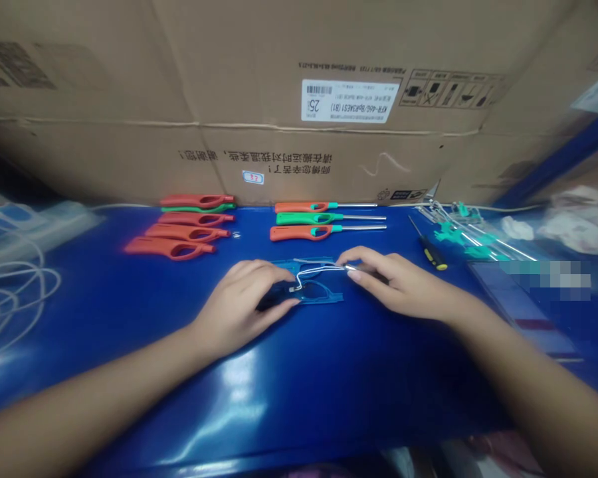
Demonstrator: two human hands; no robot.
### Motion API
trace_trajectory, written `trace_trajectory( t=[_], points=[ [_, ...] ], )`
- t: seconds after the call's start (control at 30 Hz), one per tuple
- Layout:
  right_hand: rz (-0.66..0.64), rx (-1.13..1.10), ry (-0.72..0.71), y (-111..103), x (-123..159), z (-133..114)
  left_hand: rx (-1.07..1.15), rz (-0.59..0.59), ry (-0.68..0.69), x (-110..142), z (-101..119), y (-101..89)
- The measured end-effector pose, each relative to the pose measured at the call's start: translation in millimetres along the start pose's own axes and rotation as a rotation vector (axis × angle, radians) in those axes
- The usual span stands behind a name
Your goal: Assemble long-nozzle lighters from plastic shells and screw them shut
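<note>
Two blue lighter casing halves (323, 297) lie in front of me, their trigger loops pointing right. My left hand (244, 302) grips their left end, with fingers curled over the top and the thumb below; that end is hidden under the palm. Thin white wires (316, 269) run above the casing from a small white end piece (293, 289) by my left fingertips. At the wires' right end, my right hand (393, 279) pinches a small metallic tip (349, 267) between thumb and forefinger.
Behind are orange lighter casings (172, 247) at left and assembled lighters (306, 232) with metal rods mid-table. A screwdriver (433, 254), teal parts with rods (478, 239) and a flat panel (523, 312) lie right. White cable (17, 292) coils left. A cardboard wall (239, 79) closes the back.
</note>
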State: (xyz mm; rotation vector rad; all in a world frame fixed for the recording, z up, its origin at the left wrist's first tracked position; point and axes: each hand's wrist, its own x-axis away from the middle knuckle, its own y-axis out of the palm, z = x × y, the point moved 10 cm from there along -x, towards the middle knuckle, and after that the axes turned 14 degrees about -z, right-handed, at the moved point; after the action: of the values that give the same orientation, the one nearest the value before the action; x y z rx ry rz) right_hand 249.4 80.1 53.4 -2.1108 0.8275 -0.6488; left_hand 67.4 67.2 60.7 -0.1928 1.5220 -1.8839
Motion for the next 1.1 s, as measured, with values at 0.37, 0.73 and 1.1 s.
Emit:
trace_trajectory(
  t=[0.37,0.73,1.1],
  points=[
    [-0.080,-0.032,0.007,11.6,-6.0,4.6,-0.013,-0.066,0.081,-1.5,10.2,7.7],
    [-0.075,-0.143,-0.009,9.5,-5.9,2.0,-0.007,-0.044,0.074,-1.6,8.2,7.1],
    [-0.104,-0.060,0.029,12.7,-8.0,4.9,0.025,-0.017,0.177,2.0,15.8,3.7]
  ],
)
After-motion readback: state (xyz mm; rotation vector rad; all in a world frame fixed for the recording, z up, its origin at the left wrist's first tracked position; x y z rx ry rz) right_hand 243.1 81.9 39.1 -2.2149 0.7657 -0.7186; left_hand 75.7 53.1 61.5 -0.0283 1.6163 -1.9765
